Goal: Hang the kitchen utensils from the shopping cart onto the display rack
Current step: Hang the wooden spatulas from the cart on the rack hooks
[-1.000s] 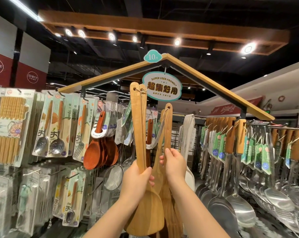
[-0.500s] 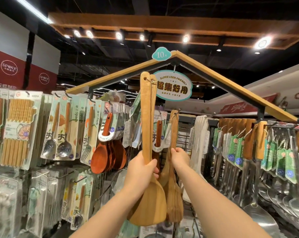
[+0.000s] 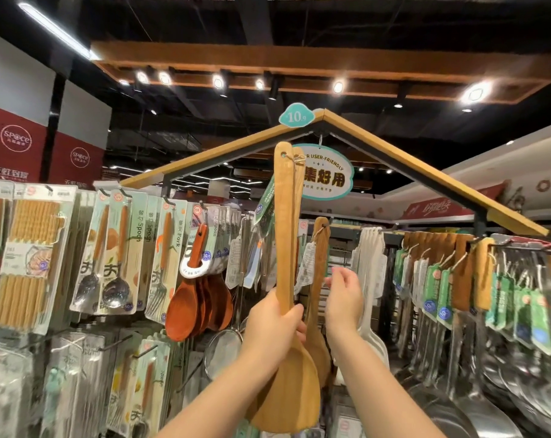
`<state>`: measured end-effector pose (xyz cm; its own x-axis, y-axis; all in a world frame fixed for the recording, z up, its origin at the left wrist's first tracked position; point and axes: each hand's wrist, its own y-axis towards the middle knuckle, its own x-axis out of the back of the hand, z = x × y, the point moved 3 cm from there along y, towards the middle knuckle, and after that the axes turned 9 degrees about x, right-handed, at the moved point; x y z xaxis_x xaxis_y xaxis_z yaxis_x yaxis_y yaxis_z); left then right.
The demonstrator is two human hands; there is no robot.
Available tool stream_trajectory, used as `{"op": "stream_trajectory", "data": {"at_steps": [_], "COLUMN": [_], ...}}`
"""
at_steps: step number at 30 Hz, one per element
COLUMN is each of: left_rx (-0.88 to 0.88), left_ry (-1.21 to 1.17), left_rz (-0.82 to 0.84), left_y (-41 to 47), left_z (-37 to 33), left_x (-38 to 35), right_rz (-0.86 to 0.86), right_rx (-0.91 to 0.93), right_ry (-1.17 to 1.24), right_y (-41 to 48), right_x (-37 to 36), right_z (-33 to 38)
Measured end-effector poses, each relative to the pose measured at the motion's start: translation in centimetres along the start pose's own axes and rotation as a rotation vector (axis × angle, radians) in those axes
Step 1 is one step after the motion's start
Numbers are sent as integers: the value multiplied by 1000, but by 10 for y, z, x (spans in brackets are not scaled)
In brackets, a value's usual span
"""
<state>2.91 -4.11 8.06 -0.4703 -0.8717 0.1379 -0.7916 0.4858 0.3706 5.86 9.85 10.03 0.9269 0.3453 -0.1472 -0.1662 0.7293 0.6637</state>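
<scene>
While spotlights (image 3: 338, 86) shine above the rack (image 3: 425, 181), the left hand (image 3: 272, 330) grips spatulas (image 3: 283, 222).

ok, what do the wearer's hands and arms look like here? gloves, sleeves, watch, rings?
No gloves on the left hand or the right hand, and no ring on the fingers that show. The left forearm and right forearm are uncovered down to the frame's lower edge: no sleeve, cuff, watch, bracelet or tape in view. Anything above that is out of frame.
</scene>
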Motion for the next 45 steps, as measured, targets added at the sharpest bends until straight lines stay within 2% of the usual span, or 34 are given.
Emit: {"op": "stream_trajectory", "data": {"at_steps": [5, 7, 11, 15, 20, 30, 45], "left_rx": [-101, -99, -81, -112, -47, 35, 11], "left_ry": [121, 114, 89, 84, 74, -24, -50], "left_rz": [20, 41, 67, 67, -16, -38, -34], "left_y": [-1, -4, -11, -20, -24, -43, -56], "left_z": [-7, -7, -4, -3, 8, 16, 12], "left_x": [-22, -28, -36, -36, -25, 4, 28], "right_rz": [369, 435, 418, 328, 238, 276, 277], "right_rx": [18, 25, 41, 87, 82, -7, -89], "right_ry": [126, 123, 80, -15, -56, -210, -280], "right_y": [-26, -28, -31, -37, -44, -56, -54], "right_x": [8, 12, 21, 26, 36, 33, 29], "right_z": [40, 43, 42, 35, 23, -1, -11]}}
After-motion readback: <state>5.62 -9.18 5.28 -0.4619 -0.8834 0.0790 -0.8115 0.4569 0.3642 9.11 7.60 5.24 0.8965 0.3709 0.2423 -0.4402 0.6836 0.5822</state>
